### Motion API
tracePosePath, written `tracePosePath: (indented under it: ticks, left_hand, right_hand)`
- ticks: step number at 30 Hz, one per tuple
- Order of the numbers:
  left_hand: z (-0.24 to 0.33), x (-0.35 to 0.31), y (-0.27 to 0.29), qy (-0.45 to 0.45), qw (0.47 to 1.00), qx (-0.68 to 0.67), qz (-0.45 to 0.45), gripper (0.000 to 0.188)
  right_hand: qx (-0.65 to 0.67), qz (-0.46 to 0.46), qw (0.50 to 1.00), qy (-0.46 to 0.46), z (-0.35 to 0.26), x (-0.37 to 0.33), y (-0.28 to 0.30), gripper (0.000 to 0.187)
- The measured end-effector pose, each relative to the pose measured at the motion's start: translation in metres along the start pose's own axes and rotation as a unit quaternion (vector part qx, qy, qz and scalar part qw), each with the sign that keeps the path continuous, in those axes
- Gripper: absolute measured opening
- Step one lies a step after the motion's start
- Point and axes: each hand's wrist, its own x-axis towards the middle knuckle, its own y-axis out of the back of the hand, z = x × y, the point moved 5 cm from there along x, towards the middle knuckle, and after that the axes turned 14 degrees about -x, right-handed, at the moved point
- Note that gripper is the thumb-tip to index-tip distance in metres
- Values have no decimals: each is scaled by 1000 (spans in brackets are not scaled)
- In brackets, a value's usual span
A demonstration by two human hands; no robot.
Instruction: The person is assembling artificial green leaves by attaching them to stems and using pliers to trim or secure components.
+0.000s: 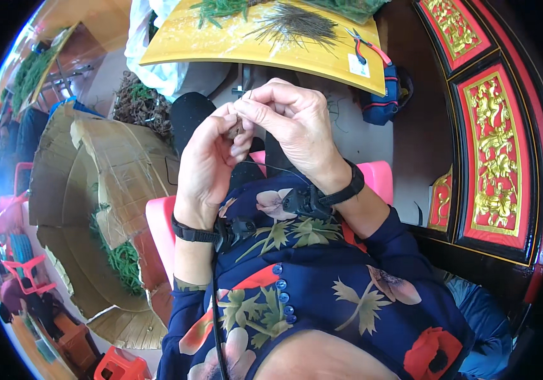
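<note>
My two hands meet above my lap, just short of the yellow table's near edge. My left hand (pixel 211 145) is closed with a small brown, rough-looking piece (pixel 236 130) in its fingers, mostly hidden by them. Thumb and forefinger of my right hand (pixel 293 123) pinch together against the left fingertips, on what looks like a thin wire. Ahead on the yellow table (pixel 202 47) lies a spread bundle of thin dark wires (pixel 300 24). To its right are pliers (pixel 365 47) with red and dark handles.
Green artificial sprigs (pixel 221 9) lie at the table's back. Left of me stands a torn cardboard box (pixel 126 174) with greenery (pixel 122 259) inside. Beyond it is a heap of brown pieces (pixel 141 104) by a white plastic bag (pixel 157 73). Carved red-and-gold panels (pixel 493 152) rise at right.
</note>
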Motion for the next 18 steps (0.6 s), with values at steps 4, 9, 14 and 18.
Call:
tracePosePath:
  ticks: [4,9,14,18]
  left_hand:
    - [3,2,8,-24,999,15,23,15]
    - [1,3,9,-27,999,35,31,16]
    - [0,2,8,-22,998,48,28,16]
    - [6,3,18,-41,991,117,52,16]
  right_hand:
    - [-31,16,999,3,0,-1,-3,8]
    - [-202,45,978,41,-14,-2,1,6]
    - [-382,64,912,131,-25,-8,3,8]
    - [-314,60,899,298,-23,1,4,19]
